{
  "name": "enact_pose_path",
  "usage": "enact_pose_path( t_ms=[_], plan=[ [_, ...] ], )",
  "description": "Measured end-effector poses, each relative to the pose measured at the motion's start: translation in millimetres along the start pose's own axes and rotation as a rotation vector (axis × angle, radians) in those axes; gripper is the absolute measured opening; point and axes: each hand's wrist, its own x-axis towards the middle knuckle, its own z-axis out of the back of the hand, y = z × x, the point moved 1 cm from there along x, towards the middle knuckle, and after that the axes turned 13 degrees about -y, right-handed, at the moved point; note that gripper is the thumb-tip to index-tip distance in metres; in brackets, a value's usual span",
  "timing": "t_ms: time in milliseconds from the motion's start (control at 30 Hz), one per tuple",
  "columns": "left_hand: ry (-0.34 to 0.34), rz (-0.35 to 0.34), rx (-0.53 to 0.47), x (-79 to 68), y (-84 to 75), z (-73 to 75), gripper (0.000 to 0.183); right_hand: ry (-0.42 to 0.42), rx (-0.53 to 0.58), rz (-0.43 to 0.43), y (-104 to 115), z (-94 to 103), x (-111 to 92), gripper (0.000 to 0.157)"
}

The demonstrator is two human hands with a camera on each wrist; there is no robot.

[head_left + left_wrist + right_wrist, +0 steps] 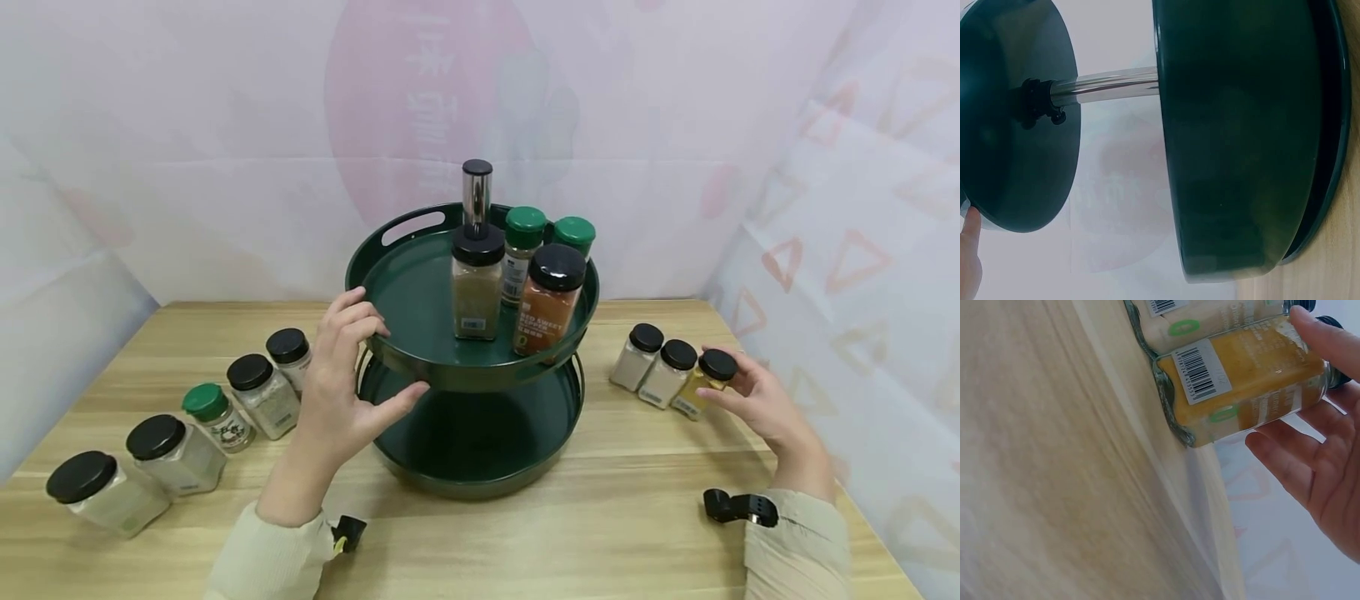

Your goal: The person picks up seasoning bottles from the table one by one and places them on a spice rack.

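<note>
My left hand holds the rim of the dark green upper tray of a two-tier stand, fingers over the edge and thumb below. In the left wrist view a fingertip meets the edge of that tray's underside, above the lower tray. My right hand pinches a spice jar of yellow powder with a black lid, thumb in front and fingers behind. In the right wrist view this yellow jar stands beside a pale one, its base close at the wooden tabletop.
The upper tray bears a red sweet pepper jar, a brown spice jar and green-capped bottles around the chrome post. Two pale jars stand left of the yellow one. Several more jars line the table's left side.
</note>
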Motion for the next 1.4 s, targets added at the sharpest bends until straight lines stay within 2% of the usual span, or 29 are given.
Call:
enact_pose_path(
  t_ms=[200,267,500,767,1133,1400],
  plan=[
    [0.002,0.003,0.004,-0.2,-0.1,0.3,0.066,0.019,0.113,0.025,-5.0,-3.8,0.6,0.060],
    [0.002,0.004,0.004,-0.2,0.0,0.6,0.066,0.023,0.108,0.017,-6.5,-4.3,0.7,0.059],
    [0.003,-0.002,0.004,-0.2,0.1,0.3,0.066,0.009,-0.019,-0.004,-7.9,-4.1,-2.2,0.046],
    [0.003,-0.005,0.003,0.1,0.1,0.3,0.066,-0.012,0.054,-0.008,-11.2,-4.7,-2.4,0.052],
    [0.003,-0.011,0.010,-0.2,0.5,0.7,0.066,-0.030,0.074,0.021,-12.6,-5.9,-1.1,0.051],
    [-0.004,-0.009,0.011,-0.2,0.3,0.5,0.066,-0.040,0.044,0.042,-9.1,-3.1,-0.6,0.050]
  ],
)
